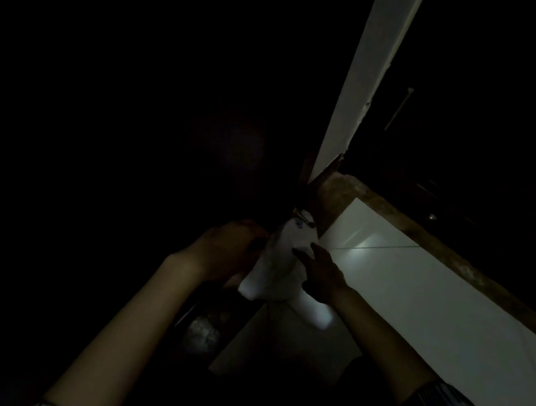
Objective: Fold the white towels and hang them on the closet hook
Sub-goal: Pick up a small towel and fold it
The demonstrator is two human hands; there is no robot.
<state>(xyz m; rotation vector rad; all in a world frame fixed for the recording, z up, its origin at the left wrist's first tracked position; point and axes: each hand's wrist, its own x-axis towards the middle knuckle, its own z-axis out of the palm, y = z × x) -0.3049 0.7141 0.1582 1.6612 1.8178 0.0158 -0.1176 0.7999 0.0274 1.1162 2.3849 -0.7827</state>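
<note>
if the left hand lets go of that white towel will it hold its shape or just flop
Probably flop: the white towel already sags in soft folds below where the left hand grips its edge. It looks light, since the right hand only rests straight fingers on it. Whether its top is caught on anything is too dark to tell.

Pretty dark shot, so the count is short. One white towel (281, 265), hanging in the middle of the scene with a small blue mark near its top. Two hands on it: one left hand (232, 252) on its left edge, one right hand (320, 273) on its right side with fingers stretched out. Two bare forearms coming up from the near edge, two patterned sleeves. One white post (366, 80) running up to the far right. White floor tiles (418, 288) on the right, can't count them. Everything on the left is black.
</note>
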